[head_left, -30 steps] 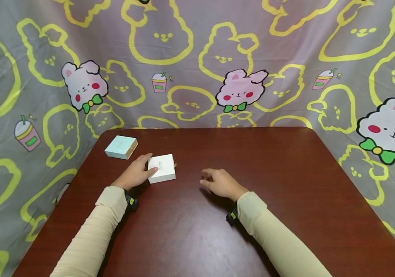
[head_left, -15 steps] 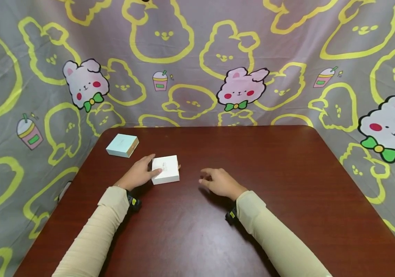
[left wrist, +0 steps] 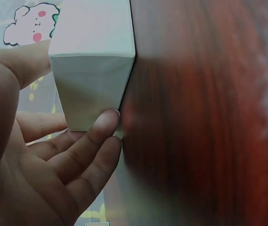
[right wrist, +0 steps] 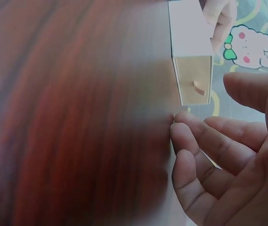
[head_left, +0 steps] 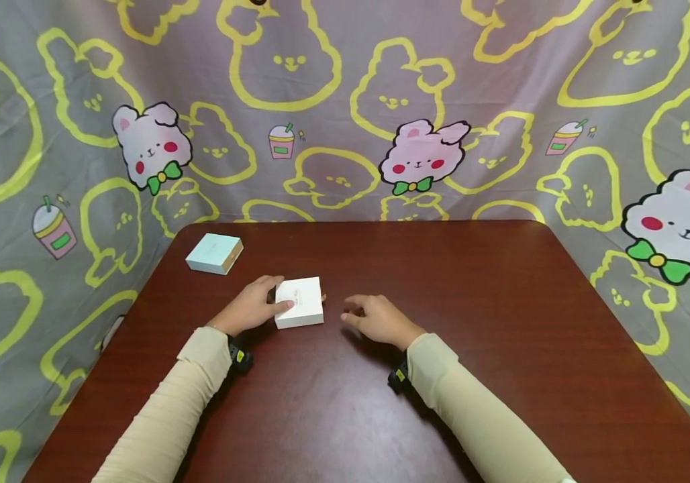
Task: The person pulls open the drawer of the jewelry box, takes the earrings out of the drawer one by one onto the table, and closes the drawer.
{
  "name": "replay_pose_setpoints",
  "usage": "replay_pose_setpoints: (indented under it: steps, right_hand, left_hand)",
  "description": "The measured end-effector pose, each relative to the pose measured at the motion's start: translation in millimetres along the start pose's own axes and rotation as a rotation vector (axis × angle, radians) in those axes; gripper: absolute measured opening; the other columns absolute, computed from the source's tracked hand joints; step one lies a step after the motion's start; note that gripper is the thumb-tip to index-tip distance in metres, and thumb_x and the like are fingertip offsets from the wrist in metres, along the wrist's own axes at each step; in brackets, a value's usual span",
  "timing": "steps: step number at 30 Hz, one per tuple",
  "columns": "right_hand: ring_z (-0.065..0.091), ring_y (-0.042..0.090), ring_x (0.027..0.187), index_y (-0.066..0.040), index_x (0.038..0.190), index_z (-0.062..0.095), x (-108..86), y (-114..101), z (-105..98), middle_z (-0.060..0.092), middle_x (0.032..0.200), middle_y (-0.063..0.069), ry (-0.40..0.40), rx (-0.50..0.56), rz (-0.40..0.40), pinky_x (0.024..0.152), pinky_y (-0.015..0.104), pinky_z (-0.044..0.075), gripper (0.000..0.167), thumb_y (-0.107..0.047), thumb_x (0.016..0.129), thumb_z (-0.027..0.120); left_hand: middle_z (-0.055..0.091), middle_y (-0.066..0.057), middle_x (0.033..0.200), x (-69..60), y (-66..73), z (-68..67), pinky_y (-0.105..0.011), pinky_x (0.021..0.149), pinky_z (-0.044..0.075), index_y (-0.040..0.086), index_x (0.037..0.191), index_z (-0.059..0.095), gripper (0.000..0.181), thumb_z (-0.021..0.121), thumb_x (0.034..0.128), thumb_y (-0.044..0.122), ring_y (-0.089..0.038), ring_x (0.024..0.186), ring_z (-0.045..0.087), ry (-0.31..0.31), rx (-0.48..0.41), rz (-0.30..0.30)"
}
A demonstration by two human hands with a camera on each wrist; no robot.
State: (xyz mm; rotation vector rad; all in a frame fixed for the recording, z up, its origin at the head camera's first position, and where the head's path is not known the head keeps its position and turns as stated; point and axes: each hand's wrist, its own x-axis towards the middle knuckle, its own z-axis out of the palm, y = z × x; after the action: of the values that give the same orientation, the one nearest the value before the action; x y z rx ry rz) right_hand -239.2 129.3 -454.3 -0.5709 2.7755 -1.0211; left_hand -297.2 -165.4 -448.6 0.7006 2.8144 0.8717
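Note:
Near the middle left of the table, a small white box point(head_left: 307, 305) lies flat, with faint printing on its lid. My left hand point(head_left: 250, 306) grips its left side, thumb over the top and other fingers round the far side and end. The left wrist view shows fingertips point(left wrist: 106, 121) against the blank end of the box. On the box's right end, the right wrist view shows a drawer-like face with a short ribbon tab point(right wrist: 198, 88). My right hand point(head_left: 379, 318) hovers just right of that end, fingers loosely bent, apart from the box and holding nothing.
A light blue box point(head_left: 213, 253) sits at the table's far left corner. The dark brown table point(head_left: 472, 282) is backed and flanked by a patterned curtain point(head_left: 333, 80) with bunny drawings. Both wrists carry small black cameras.
My left hand has slid the white box to the right and slightly nearer. My right hand has shifted a little left, narrowing the gap. The light blue box stays put.

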Motion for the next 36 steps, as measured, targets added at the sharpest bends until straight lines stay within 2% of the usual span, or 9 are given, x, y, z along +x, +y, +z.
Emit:
replay_pose_setpoints:
  steps: [10, 25, 32, 36]
  right_hand:
    - [0.064, 0.011, 0.092, -0.007, 0.133, 0.059, 10.7, -10.3, 9.3, 0.069, 0.104, 0.0, 0.004, -0.004, -0.007, 0.084, 0.036, 0.05, 0.045, -0.035, 0.097, 0.059]
    - [0.064, 0.011, 0.093, -0.012, 0.12, 0.067, 26.7, -19.0, 11.4, 0.07, 0.102, -0.002, 0.038, -0.03, -0.059, 0.082, 0.033, 0.049, 0.032, -0.034, 0.097, 0.059]
    - [0.065, 0.013, 0.091, -0.009, 0.113, 0.069, 30.6, -24.1, 13.1, 0.07, 0.096, -0.002, 0.043, -0.05, -0.029, 0.082, 0.034, 0.049, 0.03, -0.032, 0.096, 0.061]
    - [0.065, 0.015, 0.093, -0.006, 0.116, 0.068, 32.8, -24.7, 15.7, 0.07, 0.098, 0.0, 0.044, -0.045, 0.004, 0.083, 0.036, 0.049, 0.035, -0.034, 0.096, 0.06]
  left_hand:
    - [0.044, -0.022, 0.141, -3.0, 2.4, 0.3, -0.048, 0.103, 0.036, -0.007, 0.142, 0.042, 0.072, 0.067, 0.092, 0.038, -0.033, 0.13, 0.042, -0.001, 0.015, 0.024]
    - [0.046, -0.021, 0.14, -1.1, 10.0, -0.8, -0.047, 0.103, 0.036, -0.006, 0.142, 0.044, 0.073, 0.068, 0.0909, 0.041, -0.032, 0.129, 0.044, 0.002, 0.031, 0.038]
    - [0.047, -0.021, 0.139, -1.7, 8.1, 3.5, -0.047, 0.104, 0.036, -0.006, 0.141, 0.044, 0.072, 0.067, 0.0916, 0.041, -0.032, 0.129, 0.044, 0.003, 0.041, 0.043]
    - [0.046, -0.02, 0.14, -4.2, 8.9, 4.5, -0.047, 0.105, 0.035, -0.006, 0.142, 0.044, 0.072, 0.067, 0.0914, 0.04, -0.031, 0.13, 0.043, -0.001, 0.035, 0.036]
